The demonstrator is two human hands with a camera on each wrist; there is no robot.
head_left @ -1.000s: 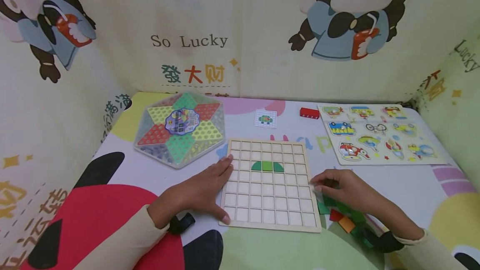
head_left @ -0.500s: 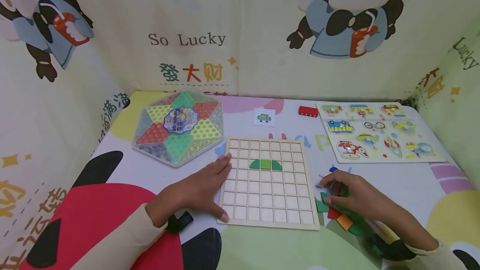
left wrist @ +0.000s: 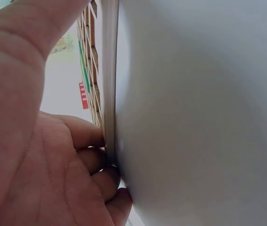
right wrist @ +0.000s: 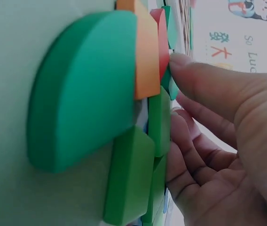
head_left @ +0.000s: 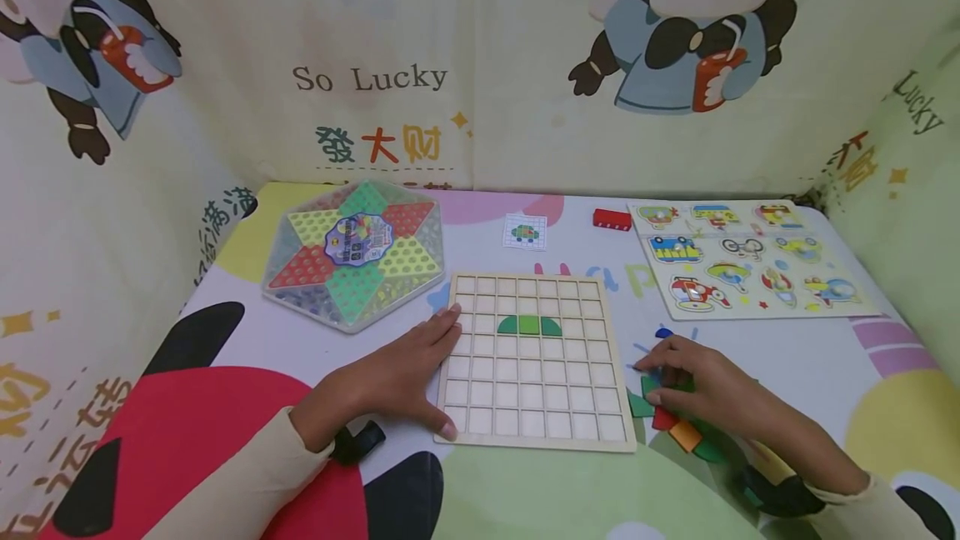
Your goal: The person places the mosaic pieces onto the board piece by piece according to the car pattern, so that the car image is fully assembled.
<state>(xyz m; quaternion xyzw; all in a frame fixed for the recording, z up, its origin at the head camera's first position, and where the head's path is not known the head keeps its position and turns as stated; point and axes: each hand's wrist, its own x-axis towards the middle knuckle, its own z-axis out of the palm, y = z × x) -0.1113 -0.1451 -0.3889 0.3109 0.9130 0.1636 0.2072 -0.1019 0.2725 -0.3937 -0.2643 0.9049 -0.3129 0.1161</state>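
Observation:
A wooden grid board lies flat, with a green square between two dark green quarter-round pieces in one of its upper rows. My left hand is spread along its left side, the thumb at the near corner and the fingertips touching the edge. My right hand is over a loose pile of colored blocks right of the board, thumb and index finger apart. In the right wrist view an orange block, a red block and a large green rounded block show beside the fingers.
A small pattern card lies beyond the board. Behind left is a hexagonal Chinese checkers box. A red block sits near a picture puzzle board at the back right. Printed fabric rises along the back.
My right hand has moved right, from the board's edge onto the pile, and a blue piece now shows beyond it. The left hand stays at the board.

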